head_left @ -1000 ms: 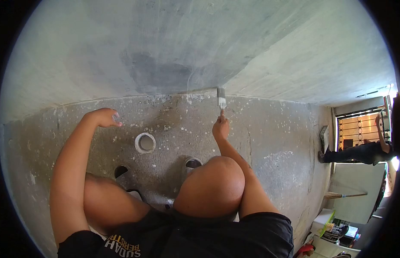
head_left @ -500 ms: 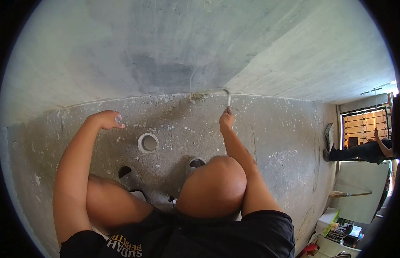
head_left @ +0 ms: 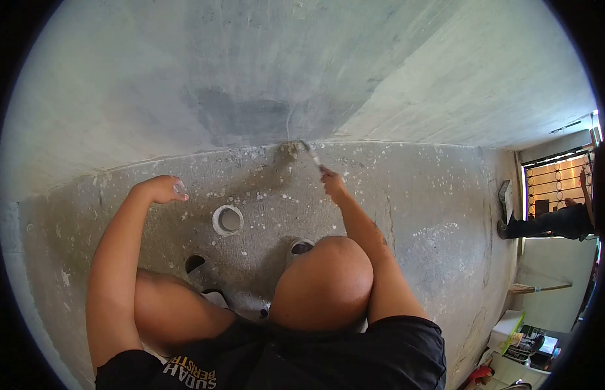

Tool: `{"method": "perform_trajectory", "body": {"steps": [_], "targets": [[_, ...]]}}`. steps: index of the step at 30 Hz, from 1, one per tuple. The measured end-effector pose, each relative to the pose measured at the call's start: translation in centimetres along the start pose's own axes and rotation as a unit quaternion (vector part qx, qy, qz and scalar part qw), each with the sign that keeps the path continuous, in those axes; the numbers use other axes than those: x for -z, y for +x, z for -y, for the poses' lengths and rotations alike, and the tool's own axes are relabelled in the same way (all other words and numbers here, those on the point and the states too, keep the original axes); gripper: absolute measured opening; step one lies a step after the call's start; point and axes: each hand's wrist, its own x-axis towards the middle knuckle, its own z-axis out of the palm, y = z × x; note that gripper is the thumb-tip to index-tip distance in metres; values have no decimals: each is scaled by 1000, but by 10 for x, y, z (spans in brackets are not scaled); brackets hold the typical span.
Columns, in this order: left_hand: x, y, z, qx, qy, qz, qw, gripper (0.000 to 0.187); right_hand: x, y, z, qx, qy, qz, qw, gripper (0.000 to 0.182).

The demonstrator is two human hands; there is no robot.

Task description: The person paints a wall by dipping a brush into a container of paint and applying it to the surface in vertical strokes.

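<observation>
My right hand (head_left: 333, 184) grips a paintbrush (head_left: 313, 155) by its handle. The brush's dark tip touches the foot of the grey wall (head_left: 250, 117), where the wall meets the floor. Held out over the floor on the other side, my left hand (head_left: 165, 189) is loosely curved with its fingers apart, holding nothing; a whitish patch shows on its fingers. Between my hands and nearer my feet stands a round white tub (head_left: 228, 220) with grey contents. A darker grey, wet-looking area spreads on the wall around the brush.
White spots dot the concrete floor (head_left: 406, 188). My knee (head_left: 338, 263) rises close to my right arm. At the far right another person (head_left: 556, 223) is near a barred window (head_left: 556, 179). A broom (head_left: 540, 288) and a cluttered rack (head_left: 527, 344) are also there.
My right hand and the paintbrush have moved left along the wall's base, and the brush now slants. My left hand stays about where it was. The view has shifted slightly.
</observation>
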Motion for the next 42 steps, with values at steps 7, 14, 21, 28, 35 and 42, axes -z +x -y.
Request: {"method": "perform_trajectory", "body": {"steps": [7, 14, 21, 28, 35, 42], "targets": [[-1, 1, 2, -6, 4, -6, 1000, 62, 33, 2, -13, -29, 271, -270, 923, 41], [-2, 1, 5, 2, 5, -16, 1000, 59, -29, -14, 5, -3, 204, -8, 979, 43], [4, 0, -3, 2, -6, -19, 1000, 61, -23, -20, 7, 63, 179, -74, 979, 43], [3, -15, 1, -10, 4, -40, 999, 63, -13, -40, 5, 89, 398, -238, 882, 45], [-1, -37, 27, -1, -5, -81, 997, 62, -113, -52, 50, 187, 19, 38, 981, 39], [7, -72, 28, -3, -101, -100, 990, 65, -49, -60, 53, 111, 323, -215, 915, 37]]}}
